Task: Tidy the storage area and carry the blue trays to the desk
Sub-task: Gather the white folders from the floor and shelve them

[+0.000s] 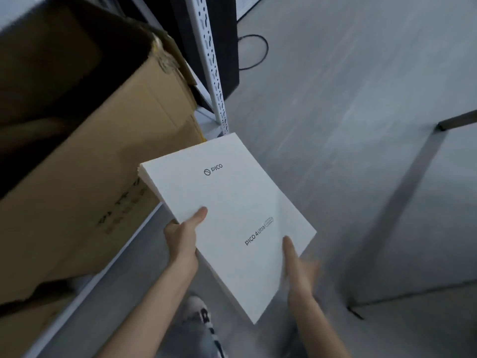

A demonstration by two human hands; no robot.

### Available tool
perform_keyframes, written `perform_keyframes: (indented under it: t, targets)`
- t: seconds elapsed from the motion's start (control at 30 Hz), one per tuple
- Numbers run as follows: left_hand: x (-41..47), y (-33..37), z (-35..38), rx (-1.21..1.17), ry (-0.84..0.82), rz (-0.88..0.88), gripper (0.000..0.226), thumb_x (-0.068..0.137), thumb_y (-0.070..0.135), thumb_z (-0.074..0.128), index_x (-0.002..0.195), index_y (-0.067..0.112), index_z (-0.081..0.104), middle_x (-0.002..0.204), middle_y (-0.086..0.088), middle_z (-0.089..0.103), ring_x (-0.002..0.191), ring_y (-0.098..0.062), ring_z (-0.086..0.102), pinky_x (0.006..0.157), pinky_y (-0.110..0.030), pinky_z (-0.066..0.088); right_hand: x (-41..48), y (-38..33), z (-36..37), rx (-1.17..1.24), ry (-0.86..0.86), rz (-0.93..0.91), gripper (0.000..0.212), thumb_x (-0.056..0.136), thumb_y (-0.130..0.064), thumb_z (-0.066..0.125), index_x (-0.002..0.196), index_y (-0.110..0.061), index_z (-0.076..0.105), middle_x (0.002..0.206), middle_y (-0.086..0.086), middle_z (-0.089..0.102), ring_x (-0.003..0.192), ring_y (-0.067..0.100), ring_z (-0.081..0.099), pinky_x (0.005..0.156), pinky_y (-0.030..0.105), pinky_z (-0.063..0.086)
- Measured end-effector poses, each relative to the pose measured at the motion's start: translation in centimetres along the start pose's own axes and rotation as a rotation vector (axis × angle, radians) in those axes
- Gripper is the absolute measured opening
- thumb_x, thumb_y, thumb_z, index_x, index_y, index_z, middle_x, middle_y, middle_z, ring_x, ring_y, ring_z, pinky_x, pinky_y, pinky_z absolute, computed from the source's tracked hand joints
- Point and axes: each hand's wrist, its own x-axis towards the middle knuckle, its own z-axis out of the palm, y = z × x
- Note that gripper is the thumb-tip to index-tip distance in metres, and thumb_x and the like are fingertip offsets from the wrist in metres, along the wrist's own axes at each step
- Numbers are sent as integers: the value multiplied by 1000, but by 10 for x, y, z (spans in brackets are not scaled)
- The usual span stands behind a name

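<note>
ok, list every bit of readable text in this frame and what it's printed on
"PICO", with a round logo: top of the white box.
"PICO 4 Ultra": lower on the same lid; the small outlined badge after it is too blurred to read.
Dark print on the cardboard box: blurred, unreadable.
Shoe markings: unreadable.

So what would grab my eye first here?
Most likely the flat white PICO 4 Ultra box at centre, held by the left hand and right hand. Next, the big open cardboard carton on the white metal shelving to the left.
</note>
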Motion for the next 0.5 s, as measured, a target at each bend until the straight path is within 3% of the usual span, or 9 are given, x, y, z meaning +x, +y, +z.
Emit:
perform_keyframes:
  t: [0.07,0.13,0.23,0.33,0.43,0.5]
  targets:
    - [-45,29,-10,-5,9,9,15,75,10,82,87,11,73,91,0,77,80,-18,73,75,-31,56,-45,-12,-14,286,-381,303,48,87,-50,68,120,-15,67,117,10,73,106,30,70,93,44,53]
    - [-87,62,-20,15,-3,40,12,76,9,82,83,13,72,82,8,76,73,-9,72,72,-28,56,-85,-33,-23,466,-541,382,45,94,-46,59,127,-17,66,124,11,71,116,32,66,99,51,50]
    - [-139,113,-33,42,-31,120,12,76,8,82,79,14,72,69,17,74,69,-3,70,70,-23,56,-141,-62,-35,494,-519,301,49,94,-44,61,133,-14,63,131,13,67,123,34,61,108,55,43]
    - [-190,158,-47,41,-55,175,14,76,7,82,77,16,72,70,19,74,69,2,70,72,-22,55,-186,-89,-52,388,-486,177,57,84,-46,73,129,-11,65,128,12,68,118,34,65,107,56,45]
    - [-241,192,-74,-3,-95,173,14,75,3,80,85,10,74,81,7,77,81,-14,71,68,-26,53,-216,-122,-79,257,-529,59,56,84,-46,74,125,-9,67,121,11,72,112,33,68,104,55,48]
    - [-272,222,-103,-152,-190,155,21,81,1,69,102,5,71,95,-4,76,91,-23,69,71,-29,57,-234,-151,-99,148,-559,-19,56,83,-47,74,123,-9,67,116,10,74,108,32,70,102,53,50]
